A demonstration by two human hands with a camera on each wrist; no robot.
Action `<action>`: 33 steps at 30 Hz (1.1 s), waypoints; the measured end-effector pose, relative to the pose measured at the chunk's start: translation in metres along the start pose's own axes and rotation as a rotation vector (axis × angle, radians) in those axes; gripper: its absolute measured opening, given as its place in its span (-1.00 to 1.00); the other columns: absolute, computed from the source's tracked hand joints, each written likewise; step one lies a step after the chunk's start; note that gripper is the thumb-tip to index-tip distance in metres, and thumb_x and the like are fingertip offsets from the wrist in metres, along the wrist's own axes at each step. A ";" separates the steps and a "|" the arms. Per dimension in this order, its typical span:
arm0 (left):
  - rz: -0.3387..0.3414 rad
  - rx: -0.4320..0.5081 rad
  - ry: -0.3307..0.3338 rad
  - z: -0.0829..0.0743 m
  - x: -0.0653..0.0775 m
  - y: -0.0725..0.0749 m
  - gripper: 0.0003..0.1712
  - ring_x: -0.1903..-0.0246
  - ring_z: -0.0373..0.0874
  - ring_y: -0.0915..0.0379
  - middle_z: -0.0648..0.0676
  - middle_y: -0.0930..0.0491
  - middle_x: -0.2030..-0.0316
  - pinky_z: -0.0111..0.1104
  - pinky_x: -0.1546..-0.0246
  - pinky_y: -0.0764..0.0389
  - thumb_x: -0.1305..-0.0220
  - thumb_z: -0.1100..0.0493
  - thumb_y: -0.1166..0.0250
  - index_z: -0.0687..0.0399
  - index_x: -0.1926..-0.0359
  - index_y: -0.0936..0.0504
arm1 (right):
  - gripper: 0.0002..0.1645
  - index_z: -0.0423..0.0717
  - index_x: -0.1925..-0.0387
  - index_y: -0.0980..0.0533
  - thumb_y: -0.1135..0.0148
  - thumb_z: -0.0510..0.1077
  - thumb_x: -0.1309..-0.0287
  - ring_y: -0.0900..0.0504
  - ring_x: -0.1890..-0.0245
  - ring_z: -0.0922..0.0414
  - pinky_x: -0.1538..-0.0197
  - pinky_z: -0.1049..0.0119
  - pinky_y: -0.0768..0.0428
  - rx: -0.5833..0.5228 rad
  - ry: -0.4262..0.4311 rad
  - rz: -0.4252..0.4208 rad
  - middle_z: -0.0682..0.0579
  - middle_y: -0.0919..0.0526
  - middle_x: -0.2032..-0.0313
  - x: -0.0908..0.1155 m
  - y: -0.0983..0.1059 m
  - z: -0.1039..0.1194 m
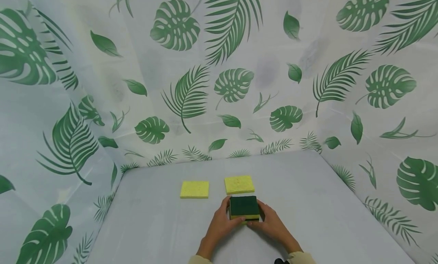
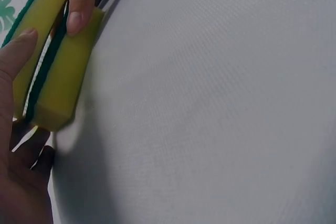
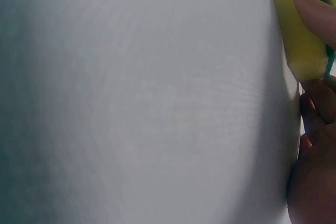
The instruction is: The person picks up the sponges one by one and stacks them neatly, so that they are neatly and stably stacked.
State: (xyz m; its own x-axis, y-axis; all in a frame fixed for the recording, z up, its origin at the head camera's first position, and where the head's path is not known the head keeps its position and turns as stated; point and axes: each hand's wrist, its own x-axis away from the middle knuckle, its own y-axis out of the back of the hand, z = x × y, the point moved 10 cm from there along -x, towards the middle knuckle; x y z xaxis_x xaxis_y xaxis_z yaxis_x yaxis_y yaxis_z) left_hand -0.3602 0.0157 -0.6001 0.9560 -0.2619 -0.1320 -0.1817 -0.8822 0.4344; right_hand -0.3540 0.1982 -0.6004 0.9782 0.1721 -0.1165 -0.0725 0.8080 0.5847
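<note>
Leaf-print counter (image 1: 308,203): both hands, left (image 1: 219,222) and right (image 1: 272,224), are gripping stacked sponges (image 1: 244,207); next, squaring their edges seems needed.

The sponge stack (image 3: 299,30) is cut off by the right wrist view's top edge (and blurred); the left hand (image 2: 16,145) runs off its frame's left.

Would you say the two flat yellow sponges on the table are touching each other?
No, the left yellow sponge and the right yellow sponge lie apart.
</note>
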 end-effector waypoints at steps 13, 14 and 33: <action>-0.011 0.026 0.019 0.009 0.004 -0.006 0.12 -0.46 0.19 -0.36 0.26 -0.46 -0.45 0.16 -0.43 -0.36 -0.26 -0.22 -0.58 0.23 -0.57 -0.24 | 0.11 -0.37 -0.49 -0.38 -0.73 0.04 -0.05 -0.43 -0.43 -0.33 -0.47 -0.33 -0.28 -0.009 -0.002 0.015 -0.30 -0.54 -0.37 0.000 -0.002 -0.008; -0.009 0.031 0.022 0.010 0.004 -0.007 0.13 -0.46 0.17 -0.36 0.25 -0.45 -0.46 0.15 -0.43 -0.36 -0.26 -0.23 -0.58 0.23 -0.58 -0.23 | 0.11 -0.36 -0.49 -0.38 -0.73 0.04 -0.06 -0.43 -0.44 -0.33 -0.47 -0.33 -0.28 -0.013 -0.003 0.016 -0.29 -0.54 -0.38 0.000 -0.002 -0.010; -0.565 -0.145 0.053 0.048 0.034 0.110 -0.12 -0.44 0.37 -0.17 0.38 -0.35 -0.41 0.31 -0.41 -0.17 -0.34 0.07 -0.47 0.30 -0.52 -0.28 | 0.18 -0.32 -0.53 -0.35 -0.74 0.05 0.00 -0.36 -0.49 -0.33 -0.51 -0.33 -0.21 -0.036 -0.094 0.035 -0.28 -0.50 -0.42 -0.002 -0.007 -0.020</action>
State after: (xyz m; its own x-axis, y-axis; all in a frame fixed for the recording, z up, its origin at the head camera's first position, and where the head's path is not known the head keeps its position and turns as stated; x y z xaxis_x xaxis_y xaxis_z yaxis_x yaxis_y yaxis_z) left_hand -0.3582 -0.1087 -0.5999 0.9066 0.2567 -0.3350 0.3891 -0.8160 0.4275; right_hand -0.3594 0.2033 -0.6202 0.9888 0.1481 -0.0199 -0.1120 0.8226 0.5575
